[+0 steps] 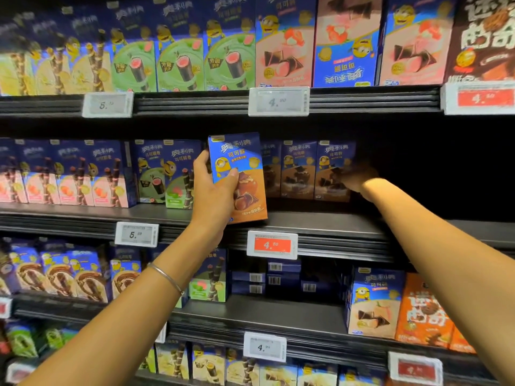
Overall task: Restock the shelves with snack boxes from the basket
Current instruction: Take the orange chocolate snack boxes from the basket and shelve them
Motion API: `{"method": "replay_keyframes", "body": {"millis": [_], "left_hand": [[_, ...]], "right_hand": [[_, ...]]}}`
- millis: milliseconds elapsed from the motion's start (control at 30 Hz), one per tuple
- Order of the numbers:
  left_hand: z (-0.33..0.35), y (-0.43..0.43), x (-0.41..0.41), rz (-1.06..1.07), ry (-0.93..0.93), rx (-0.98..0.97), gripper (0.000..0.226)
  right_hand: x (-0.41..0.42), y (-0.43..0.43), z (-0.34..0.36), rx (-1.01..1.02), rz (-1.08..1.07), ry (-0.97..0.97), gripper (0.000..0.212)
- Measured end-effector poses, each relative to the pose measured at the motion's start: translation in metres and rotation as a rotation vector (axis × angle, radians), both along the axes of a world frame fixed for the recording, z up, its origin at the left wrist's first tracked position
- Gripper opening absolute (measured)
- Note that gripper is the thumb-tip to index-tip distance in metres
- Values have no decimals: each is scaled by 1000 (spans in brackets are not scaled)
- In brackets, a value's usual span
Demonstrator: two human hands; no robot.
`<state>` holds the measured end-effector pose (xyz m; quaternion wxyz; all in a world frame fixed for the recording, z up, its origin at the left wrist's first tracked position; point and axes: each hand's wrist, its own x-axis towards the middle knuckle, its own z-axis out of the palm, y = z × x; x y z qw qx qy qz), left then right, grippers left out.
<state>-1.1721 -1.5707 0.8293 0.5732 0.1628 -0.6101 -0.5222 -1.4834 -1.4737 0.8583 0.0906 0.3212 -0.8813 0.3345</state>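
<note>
Just above the red price tag [271, 244], the left grip [214, 190] clasps a brown snack box [239, 154]; up-right of the tag, the right grip [356, 178] is blurred beside shelved boxes [299, 168], its state unclear.

One wide-angle camera, worn on your head, faces the snack shelves [338, 222] nearly head-on from close up; four shelf levels fill the frame edge to edge.
</note>
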Motion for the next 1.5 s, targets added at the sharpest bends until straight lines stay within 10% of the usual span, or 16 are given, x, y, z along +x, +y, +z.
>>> {"method": "replay_keyframes", "body": {"millis": [100, 167, 233, 367, 467, 833, 1033, 1200, 1333, 1500], "left_hand": [[-1, 0, 0, -8, -8, 6, 47], [-1, 2, -3, -24, -4, 12, 46], [0, 6, -8, -50, 4, 17, 44], [6, 18, -24, -98, -17, -34, 31], [18, 24, -40, -144, -104, -70, 19], [59, 18, -94, 304, -996, -615, 60], [54, 11, -112, 435, -798, -699, 104], [55, -10, -115, 500, -949, -744, 86], [57, -11, -118, 522, -984, -834, 78], [61, -10, -123, 611, -1022, -915, 73]], "right_hand": [[27, 9, 11, -149, -196, -23, 83], [56, 15, 15, -267, -181, 34, 61], [89, 17, 13, -408, 29, -50, 38], [141, 25, 14, -414, 552, -449, 80], [144, 32, 17, -402, 573, -431, 51], [118, 20, 15, -399, 372, -500, 32], [109, -5, 9, -330, 448, -578, 31], [70, -4, 22, -178, 194, 37, 22], [33, 0, 21, -315, -171, 159, 41], [3, -4, 7, -366, -162, -132, 104]]}}
